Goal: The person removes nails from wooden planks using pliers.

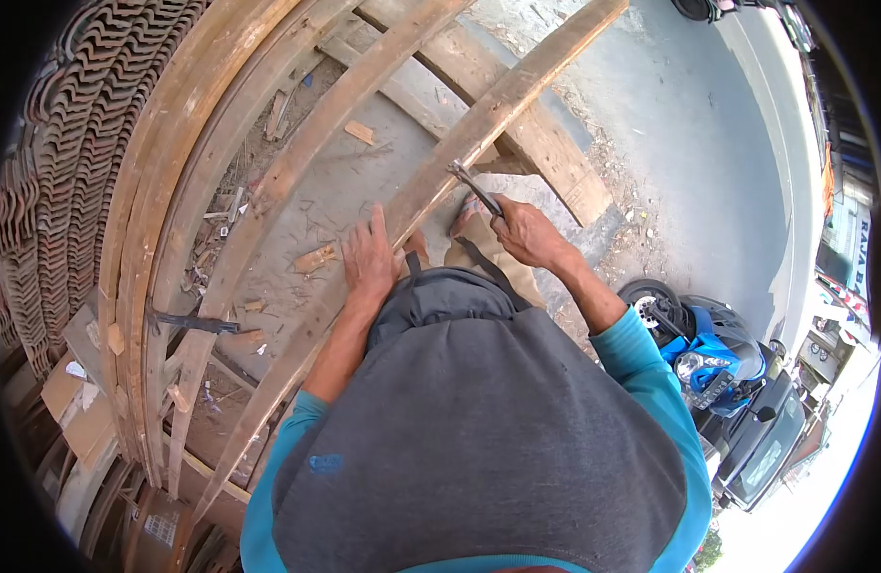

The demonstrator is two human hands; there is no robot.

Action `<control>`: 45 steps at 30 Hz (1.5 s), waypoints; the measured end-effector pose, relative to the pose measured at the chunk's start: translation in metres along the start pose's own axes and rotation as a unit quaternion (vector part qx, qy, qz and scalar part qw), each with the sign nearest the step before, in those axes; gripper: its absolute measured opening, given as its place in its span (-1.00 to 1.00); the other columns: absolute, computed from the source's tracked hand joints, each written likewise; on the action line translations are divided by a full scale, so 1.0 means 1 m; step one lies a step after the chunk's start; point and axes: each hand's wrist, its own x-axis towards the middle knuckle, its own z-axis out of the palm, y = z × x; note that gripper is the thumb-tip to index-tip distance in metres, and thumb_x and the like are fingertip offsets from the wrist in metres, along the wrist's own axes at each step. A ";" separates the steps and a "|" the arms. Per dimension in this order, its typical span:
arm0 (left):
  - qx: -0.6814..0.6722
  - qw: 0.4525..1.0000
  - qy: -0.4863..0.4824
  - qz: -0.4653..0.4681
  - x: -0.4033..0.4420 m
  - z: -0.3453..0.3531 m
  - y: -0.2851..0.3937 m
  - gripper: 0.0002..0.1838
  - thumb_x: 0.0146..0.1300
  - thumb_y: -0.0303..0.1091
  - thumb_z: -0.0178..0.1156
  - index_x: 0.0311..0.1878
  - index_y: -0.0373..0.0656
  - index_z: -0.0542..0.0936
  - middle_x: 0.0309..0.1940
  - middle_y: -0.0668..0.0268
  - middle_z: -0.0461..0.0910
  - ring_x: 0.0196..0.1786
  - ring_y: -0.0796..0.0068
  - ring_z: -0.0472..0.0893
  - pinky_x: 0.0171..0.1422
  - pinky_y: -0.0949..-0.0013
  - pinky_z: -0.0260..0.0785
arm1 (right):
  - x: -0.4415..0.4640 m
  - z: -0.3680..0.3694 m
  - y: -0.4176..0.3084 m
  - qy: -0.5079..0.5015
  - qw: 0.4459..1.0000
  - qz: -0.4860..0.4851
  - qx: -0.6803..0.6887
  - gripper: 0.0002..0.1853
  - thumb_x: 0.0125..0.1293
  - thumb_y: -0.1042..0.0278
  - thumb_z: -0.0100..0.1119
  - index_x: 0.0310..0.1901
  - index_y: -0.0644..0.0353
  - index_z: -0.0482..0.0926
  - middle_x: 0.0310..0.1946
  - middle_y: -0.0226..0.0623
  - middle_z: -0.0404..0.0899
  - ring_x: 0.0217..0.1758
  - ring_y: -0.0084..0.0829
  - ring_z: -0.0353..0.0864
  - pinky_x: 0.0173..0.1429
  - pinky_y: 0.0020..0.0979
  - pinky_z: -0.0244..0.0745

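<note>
A long wooden beam runs diagonally in front of me, from the top right down to the lower left. My left hand lies on it with the fingers stretched out. Closed around the handles of dark metal pincers, my right hand is just right of the beam. The head of the pincers is at the beam's edge; I cannot make out a nail there. A hammer with a dark handle rests across the boards on the left.
More long boards lie to the left, beside stacked roof tiles. Crossing planks are under the beam. Wood scraps litter the ground. A blue motorcycle and a dark car stand at the right.
</note>
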 end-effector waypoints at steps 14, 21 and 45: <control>-0.002 0.999 0.050 -0.015 0.000 0.012 0.003 0.08 0.05 -0.29 0.58 0.62 -0.11 0.20 0.18 0.00 0.48 0.27 -0.04 0.48 0.31 -0.04 0.29 | 0.024 -0.082 0.058 -0.032 0.962 0.126 0.240 -0.60 0.54 0.35 -0.04 0.25 0.47 0.46 -0.04 -0.06 0.73 -0.09 -0.29 0.83 0.00 -0.31 0.75; 0.016 0.998 0.063 -0.020 -0.002 0.013 0.008 0.12 0.00 -0.31 0.60 0.63 -0.09 0.19 0.23 -0.01 0.46 0.31 -0.04 0.46 0.35 -0.05 0.28 | 0.048 -0.119 0.071 -0.170 0.888 0.140 0.403 -0.59 0.46 0.42 0.02 0.26 0.47 0.44 0.01 0.14 0.72 0.00 -0.07 0.83 0.11 -0.17 0.78; -0.058 0.997 -0.036 -0.021 0.017 -0.004 -0.015 0.03 0.01 -0.36 0.49 0.58 -0.16 0.22 0.20 -0.13 0.53 0.23 -0.22 0.57 0.28 -0.03 0.46 | 0.064 0.035 0.088 0.085 0.937 0.028 0.337 -0.71 0.66 0.11 0.00 -0.06 0.20 0.46 -0.47 -0.48 0.39 -0.54 -0.62 0.36 -0.49 -0.46 0.36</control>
